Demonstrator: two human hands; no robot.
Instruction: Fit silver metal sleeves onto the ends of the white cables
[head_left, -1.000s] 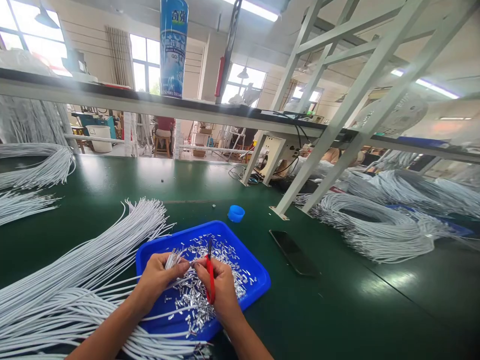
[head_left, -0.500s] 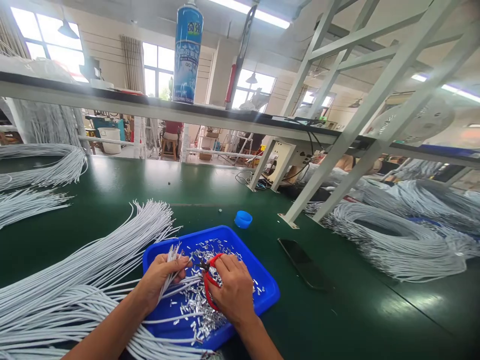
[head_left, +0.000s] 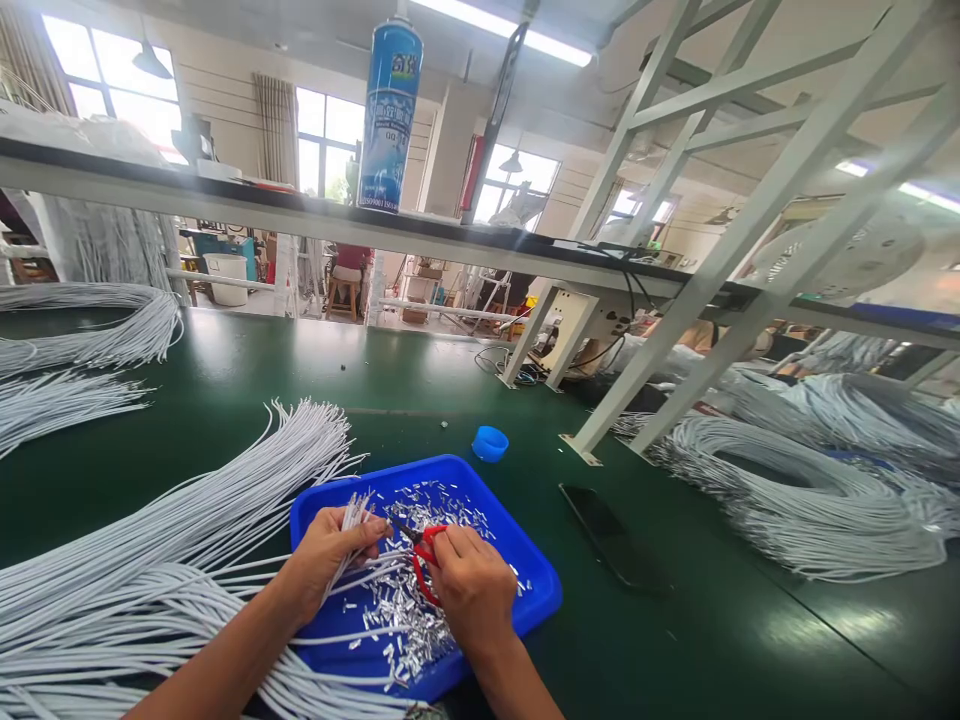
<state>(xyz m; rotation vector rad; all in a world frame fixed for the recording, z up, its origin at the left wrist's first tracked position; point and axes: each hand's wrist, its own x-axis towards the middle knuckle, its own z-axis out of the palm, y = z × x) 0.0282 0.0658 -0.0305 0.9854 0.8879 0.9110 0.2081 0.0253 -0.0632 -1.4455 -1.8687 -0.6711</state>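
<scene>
Over the left part of a blue tray (head_left: 525,520), my left hand (head_left: 330,555) is closed around a small bunch of white cables (head_left: 355,515), their ends pointing up. My right hand (head_left: 472,580) grips red-handled cutting pliers (head_left: 426,550), whose dark jaws reach to the left fingertips. Whether the jaws touch a cable end is too small to tell. Many small silvery clippings (head_left: 412,610) lie scattered in the tray. More white cables pass under my left wrist, some with their ends over the tray.
A thick bundle of white cables (head_left: 225,500) lies to the left. Behind the tray sits a blue cap (head_left: 490,444); a dark phone (head_left: 611,535) lies to the right. Coiled cables (head_left: 810,490) rest beyond the metal frame posts (head_left: 637,340). A spray can (head_left: 391,115) stands on the shelf.
The pliers have turned a little in my right hand, their jaws now further toward the left fingertips. My left hand keeps its hold on the cables. The view has shifted slightly.
</scene>
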